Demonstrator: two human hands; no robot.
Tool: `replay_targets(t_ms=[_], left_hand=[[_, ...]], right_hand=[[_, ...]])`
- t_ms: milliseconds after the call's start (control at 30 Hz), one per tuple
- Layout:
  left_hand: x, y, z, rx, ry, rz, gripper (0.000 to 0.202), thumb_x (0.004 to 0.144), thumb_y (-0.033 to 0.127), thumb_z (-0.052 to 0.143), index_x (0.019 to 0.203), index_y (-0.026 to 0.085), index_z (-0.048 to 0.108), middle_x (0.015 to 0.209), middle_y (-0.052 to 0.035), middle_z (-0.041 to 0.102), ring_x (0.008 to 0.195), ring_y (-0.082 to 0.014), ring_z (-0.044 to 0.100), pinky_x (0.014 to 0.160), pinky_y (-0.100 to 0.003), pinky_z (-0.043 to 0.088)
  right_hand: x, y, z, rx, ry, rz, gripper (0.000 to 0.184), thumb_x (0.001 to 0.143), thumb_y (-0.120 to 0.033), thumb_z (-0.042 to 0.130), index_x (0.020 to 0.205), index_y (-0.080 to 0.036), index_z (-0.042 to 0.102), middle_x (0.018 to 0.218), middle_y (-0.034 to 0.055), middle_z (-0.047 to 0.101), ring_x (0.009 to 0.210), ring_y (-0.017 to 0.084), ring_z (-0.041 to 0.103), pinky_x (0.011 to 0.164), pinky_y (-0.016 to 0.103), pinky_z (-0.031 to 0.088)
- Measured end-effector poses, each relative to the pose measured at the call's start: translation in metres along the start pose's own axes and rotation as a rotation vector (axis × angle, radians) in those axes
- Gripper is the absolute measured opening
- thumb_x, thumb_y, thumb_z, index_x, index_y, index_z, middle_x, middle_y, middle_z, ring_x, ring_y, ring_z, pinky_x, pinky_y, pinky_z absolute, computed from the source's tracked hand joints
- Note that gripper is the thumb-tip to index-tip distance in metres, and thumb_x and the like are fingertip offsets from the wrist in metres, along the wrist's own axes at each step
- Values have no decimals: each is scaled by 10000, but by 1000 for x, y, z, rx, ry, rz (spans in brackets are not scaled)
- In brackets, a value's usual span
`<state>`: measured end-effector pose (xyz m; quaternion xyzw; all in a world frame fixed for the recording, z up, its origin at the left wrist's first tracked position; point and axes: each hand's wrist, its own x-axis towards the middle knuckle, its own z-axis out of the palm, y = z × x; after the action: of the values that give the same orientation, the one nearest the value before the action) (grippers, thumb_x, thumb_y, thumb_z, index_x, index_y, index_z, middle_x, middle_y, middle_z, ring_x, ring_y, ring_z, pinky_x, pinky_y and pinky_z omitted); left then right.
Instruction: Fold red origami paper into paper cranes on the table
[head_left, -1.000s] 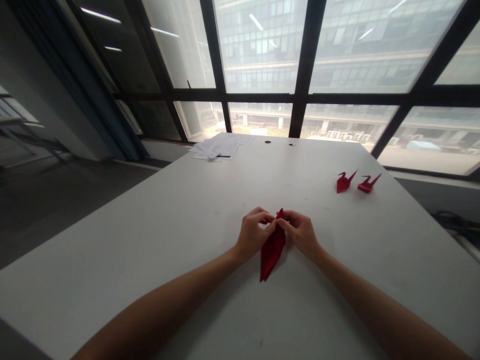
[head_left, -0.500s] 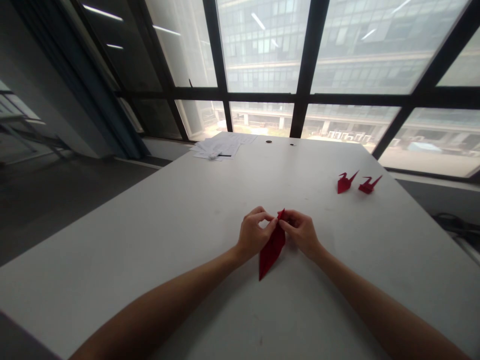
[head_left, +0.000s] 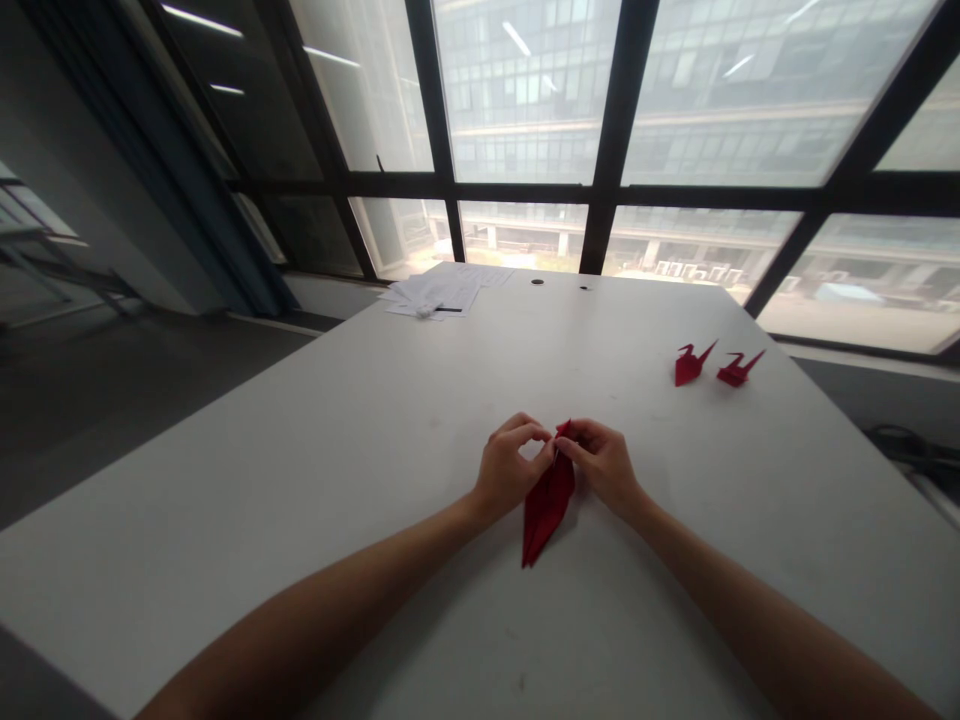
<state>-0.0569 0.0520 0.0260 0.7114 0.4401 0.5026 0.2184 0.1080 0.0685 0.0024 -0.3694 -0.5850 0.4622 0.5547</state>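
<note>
A folded piece of red origami paper [head_left: 548,498] is between my hands over the white table [head_left: 360,440]. It is long and narrow, and its lower end, pointing toward me, is split into two tips. My left hand [head_left: 511,462] pinches its upper part between thumb and forefinger from the left. From the right, my right hand [head_left: 600,458] grips the same upper end, close to the left fingertips. A small red point of paper sticks up above the fingers; the exact fold between the fingertips is hidden.
Two finished red paper cranes, a left one [head_left: 690,366] and a right one [head_left: 739,371], stand at the table's right side. White paper sheets [head_left: 442,290] lie at the far left corner. Beyond the far edge are large windows [head_left: 525,100]; a blue curtain [head_left: 217,200] hangs left.
The red paper's lower end has shifted slightly right and toward me, and its tip now shows as two separate points. Both hands have stayed nearly in place.
</note>
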Motion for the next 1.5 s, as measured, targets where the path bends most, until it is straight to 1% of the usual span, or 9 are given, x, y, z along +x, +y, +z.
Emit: replay_targets(t_ms=[200, 367, 567, 700, 967, 1100, 1233, 1400, 1500], left_hand=[[0, 2, -1, -25, 32, -43, 138, 830, 257, 656, 709, 193, 673, 756, -23, 630, 741, -160, 571, 708, -282, 451], [1, -2, 0, -88, -37, -79, 136, 849, 256, 644, 742, 180, 680, 779, -25, 642, 773, -155, 592, 720, -271, 464], [3, -13, 6, -387, -132, -239, 178, 854, 322, 636, 805, 151, 644, 1097, -91, 641, 925, -178, 629, 758, -263, 506], [4, -17, 5, -461, -266, -352, 264, 884, 418, 605, 884, 154, 619, 807, -21, 653, 687, -134, 590, 616, -229, 461], [6, -21, 4, -482, -88, -369, 310, 845, 413, 675, 1025, 168, 616, 925, -45, 665, 799, -147, 629, 705, -246, 499], [7, -23, 4, -525, -17, -421, 337, 810, 355, 711, 1077, 168, 626, 1019, -67, 646, 814, -145, 632, 692, -248, 513], [8, -26, 3, -604, 21, -448, 436, 729, 263, 780, 1129, 185, 625, 1061, -66, 622, 836, -148, 639, 691, -247, 522], [8, -28, 2, -661, -11, -477, 648, 716, 270, 818, 1305, 207, 558, 1194, -107, 596, 927, -176, 644, 763, -278, 535], [8, -27, 1, -680, -164, -525, 719, 746, 318, 807, 1381, 184, 499, 1213, -150, 617, 971, -233, 658, 798, -342, 549]], right_hand=[[2, 7, 0, -16, 6, 4, 220, 776, -373, 730, 882, -181, 727, 833, 51, 731, 735, 192, 647, 668, 303, 525], [2, 6, -1, -20, 18, -11, 183, 773, -336, 728, 864, -178, 724, 801, 37, 718, 702, 175, 629, 642, 283, 507], [1, 5, 0, -20, 14, -4, 186, 762, -352, 736, 839, -183, 722, 793, 40, 724, 702, 180, 640, 635, 283, 516], [2, 9, -1, -33, 36, -13, 198, 765, -362, 739, 858, -187, 725, 814, 41, 730, 727, 185, 648, 656, 289, 527], [4, 8, -1, -48, 86, 1, 322, 850, -426, 653, 1065, -188, 672, 836, 34, 697, 664, 154, 611, 605, 278, 506], [1, 4, 1, -160, 150, -49, 221, 842, -401, 669, 811, -185, 633, 697, 1, 613, 593, 132, 533, 541, 251, 439], [-4, 0, 5, -263, -6, -65, 158, 821, -335, 689, 794, -187, 641, 700, 2, 631, 610, 138, 541, 543, 252, 421], [-3, 5, 6, -228, -46, -34, 118, 777, -221, 697, 870, -196, 629, 738, -12, 641, 639, 139, 570, 572, 251, 450], [0, 10, 2, -169, 40, -55, 83, 787, -225, 687, 820, -193, 618, 728, -10, 629, 644, 141, 572, 586, 257, 468]])
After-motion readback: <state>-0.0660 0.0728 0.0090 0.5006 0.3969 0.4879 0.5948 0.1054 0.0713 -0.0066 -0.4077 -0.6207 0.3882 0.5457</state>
